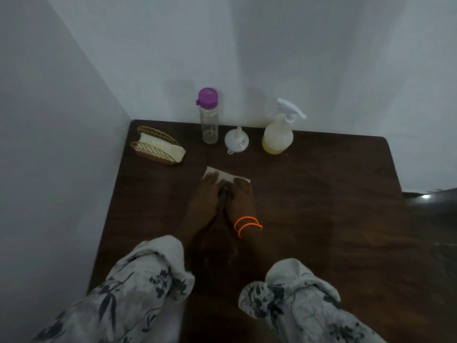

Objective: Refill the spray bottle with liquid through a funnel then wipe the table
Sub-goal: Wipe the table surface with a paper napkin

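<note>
Left hand [206, 191] and right hand [238, 194]: side by side, fingers flat, pressing a folded white cloth [226, 177] on the dark surface [321, 206] | cloth long axis left-right, just beyond fingertips | spray bottle [278, 137], funnel [236, 142], clear bottle [209, 120] stand beyond near wall | open room right and near edge.

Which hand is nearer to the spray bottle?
Right. The right hand lies on the tissue, below-left of the spray bottle; the left hand is beside it, farther left.
</note>
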Demonstrator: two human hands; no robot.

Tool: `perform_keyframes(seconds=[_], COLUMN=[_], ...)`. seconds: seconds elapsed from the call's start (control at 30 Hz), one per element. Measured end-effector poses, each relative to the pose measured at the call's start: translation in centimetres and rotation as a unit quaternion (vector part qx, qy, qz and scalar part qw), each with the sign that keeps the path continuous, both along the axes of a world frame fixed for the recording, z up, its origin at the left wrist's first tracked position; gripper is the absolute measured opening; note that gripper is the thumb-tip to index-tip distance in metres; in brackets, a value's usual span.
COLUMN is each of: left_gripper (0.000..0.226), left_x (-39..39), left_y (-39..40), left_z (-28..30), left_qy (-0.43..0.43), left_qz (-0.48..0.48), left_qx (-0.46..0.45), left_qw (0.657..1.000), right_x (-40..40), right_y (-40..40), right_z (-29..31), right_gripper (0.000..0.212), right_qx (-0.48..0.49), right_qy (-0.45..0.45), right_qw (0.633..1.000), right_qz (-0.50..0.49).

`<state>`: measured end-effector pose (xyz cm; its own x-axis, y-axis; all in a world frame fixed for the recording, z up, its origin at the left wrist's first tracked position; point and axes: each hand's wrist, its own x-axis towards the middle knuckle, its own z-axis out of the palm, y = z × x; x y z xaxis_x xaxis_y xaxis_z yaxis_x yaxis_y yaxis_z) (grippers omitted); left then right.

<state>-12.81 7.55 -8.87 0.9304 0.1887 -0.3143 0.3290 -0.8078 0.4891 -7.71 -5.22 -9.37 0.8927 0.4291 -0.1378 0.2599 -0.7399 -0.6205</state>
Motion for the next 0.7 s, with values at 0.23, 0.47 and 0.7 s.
perform_keyframes(seconds=[0.23,0.47,0.7], left_gripper=[0.054,0.059,0.042], left_x=[-12.3,-21.4,-20.1], left_y=[-2.8,-11.4,-17.1], left_z=[-2.8,-2.8,-0.4], left_qy=[-0.036,-0.04,-0.073], left_qz=[0.034,0.058,0.188], left_qx=[0.014,-0.07,-0.186], left_qw=[0.999,0.995,0.962], right_x=[-9.5,-17.3,-17.4], right_y=[-3.4,-10.6,-12.3], right_z=[0.3,1.1,1.4], right_gripper=[0.048,0.041,0.034], right_qx=[0.022,-0.021,0.043], right_qy=[0.03,-0.039,0.02], right_qw=[0.995,0.993,0.999], right_qz=[0.092,0.108,-0.015])
